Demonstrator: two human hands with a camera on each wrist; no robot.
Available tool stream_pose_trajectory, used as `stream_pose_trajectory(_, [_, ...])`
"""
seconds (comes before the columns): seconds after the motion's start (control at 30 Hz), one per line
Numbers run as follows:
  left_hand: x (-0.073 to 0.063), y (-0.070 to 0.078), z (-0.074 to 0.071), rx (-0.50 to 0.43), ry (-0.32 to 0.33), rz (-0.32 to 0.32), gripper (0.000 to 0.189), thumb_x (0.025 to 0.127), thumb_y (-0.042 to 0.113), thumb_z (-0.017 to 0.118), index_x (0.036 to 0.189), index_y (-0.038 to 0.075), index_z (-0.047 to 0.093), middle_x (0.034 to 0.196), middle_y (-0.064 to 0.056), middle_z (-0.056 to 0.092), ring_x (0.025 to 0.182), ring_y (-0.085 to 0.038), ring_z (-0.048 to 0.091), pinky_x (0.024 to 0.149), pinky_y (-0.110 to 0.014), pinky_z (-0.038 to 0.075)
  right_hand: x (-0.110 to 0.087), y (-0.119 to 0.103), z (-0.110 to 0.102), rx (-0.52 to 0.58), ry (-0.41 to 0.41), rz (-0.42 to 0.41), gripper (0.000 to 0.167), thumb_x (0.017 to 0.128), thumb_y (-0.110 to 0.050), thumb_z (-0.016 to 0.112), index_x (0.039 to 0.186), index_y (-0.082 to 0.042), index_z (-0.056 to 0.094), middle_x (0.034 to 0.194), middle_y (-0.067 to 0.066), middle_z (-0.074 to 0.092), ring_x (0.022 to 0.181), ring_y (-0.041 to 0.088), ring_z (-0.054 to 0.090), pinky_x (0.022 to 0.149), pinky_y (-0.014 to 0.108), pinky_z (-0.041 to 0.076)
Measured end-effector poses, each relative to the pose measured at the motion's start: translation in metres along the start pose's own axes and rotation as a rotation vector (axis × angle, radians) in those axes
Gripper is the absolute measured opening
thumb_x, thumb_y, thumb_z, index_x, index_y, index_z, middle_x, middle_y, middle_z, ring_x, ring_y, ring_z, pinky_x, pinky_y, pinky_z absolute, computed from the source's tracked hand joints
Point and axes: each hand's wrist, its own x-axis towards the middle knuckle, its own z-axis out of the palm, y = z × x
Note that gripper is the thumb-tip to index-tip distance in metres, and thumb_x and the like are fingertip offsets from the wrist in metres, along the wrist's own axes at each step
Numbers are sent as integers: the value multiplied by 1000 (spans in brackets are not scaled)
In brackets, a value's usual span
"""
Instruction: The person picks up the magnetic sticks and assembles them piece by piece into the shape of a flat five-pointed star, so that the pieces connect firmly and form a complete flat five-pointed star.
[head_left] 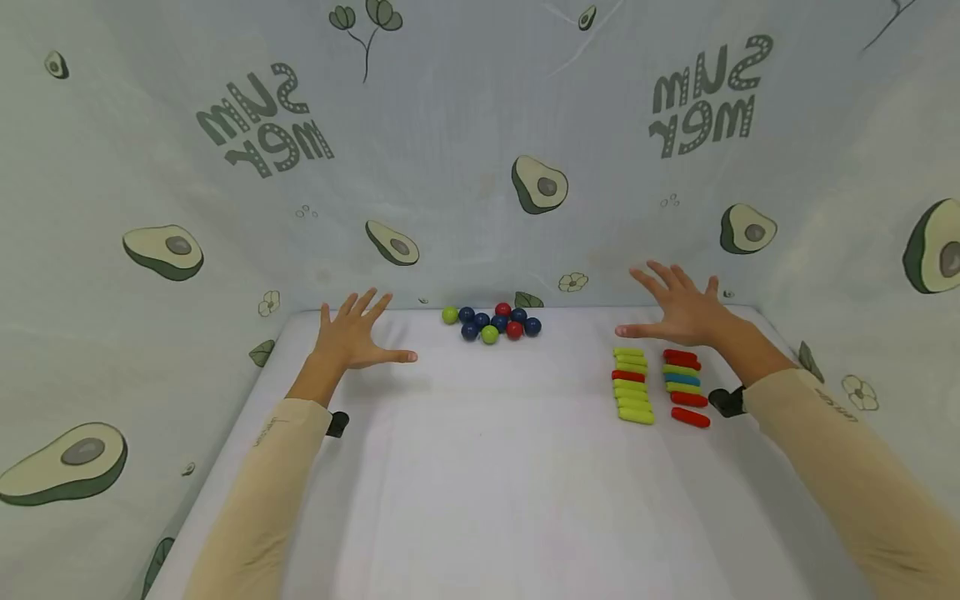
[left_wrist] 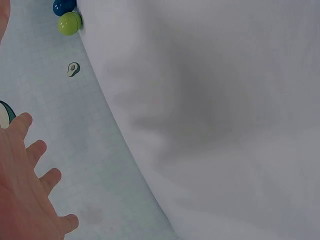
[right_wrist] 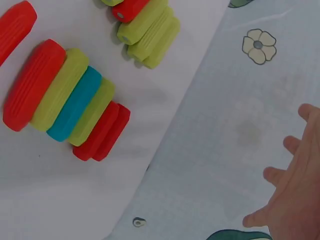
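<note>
My left hand (head_left: 351, 340) hovers above the table's far left part, fingers spread and nothing held. On the other side my right hand (head_left: 686, 312) is also spread wide, over the far right part, just beyond two columns of ridged plastic sticks. The nearer-to-middle column (head_left: 632, 393) is mostly lime green with one red stick (head_left: 628, 376). In the other column, red and lime sticks flank a blue stick (head_left: 682, 379), and a red stick (head_left: 690, 417) lies slightly apart at its near end. The right wrist view shows these sticks (right_wrist: 75, 103) close up, side by side.
At the back middle of the white table (head_left: 480, 483) sits a cluster of small balls: lime (head_left: 490, 334), dark blue (head_left: 469, 332) and red (head_left: 514, 330). A pale curtain (head_left: 465, 125) printed with avocados and lettering rises behind the table's far edge and along the sides.
</note>
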Motion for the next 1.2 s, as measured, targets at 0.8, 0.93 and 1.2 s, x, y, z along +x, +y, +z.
stream_pose_trajectory(0.8, [6, 44, 55, -218, 12, 91, 111, 75, 81, 68, 164, 30, 26, 170, -7, 24, 149, -41, 37, 113, -67, 36, -77, -22, 47, 171, 34, -71, 94, 80, -67, 76, 151, -12, 47, 162, 24, 30, 143, 53, 32, 101, 77, 39])
stream_pose_trajectory(0.93, [13, 57, 59, -301, 22, 101, 101, 82, 73, 69, 163, 26, 30, 169, -9, 27, 150, -42, 36, 115, -68, 33, -92, -24, 58, 215, 67, -77, 84, 83, -61, 78, 145, -10, 54, 156, 23, 38, 139, 51, 39, 100, 75, 43])
stream_pose_trajectory(1.2, [27, 76, 64, -399, -9, 93, 79, 95, 51, 69, 161, 24, 35, 169, -8, 28, 153, -36, 32, 119, -62, 33, -108, -36, 78, 295, 113, -68, 60, 81, -49, 85, 126, -15, 65, 132, 20, 60, 122, 43, 55, 93, 68, 51])
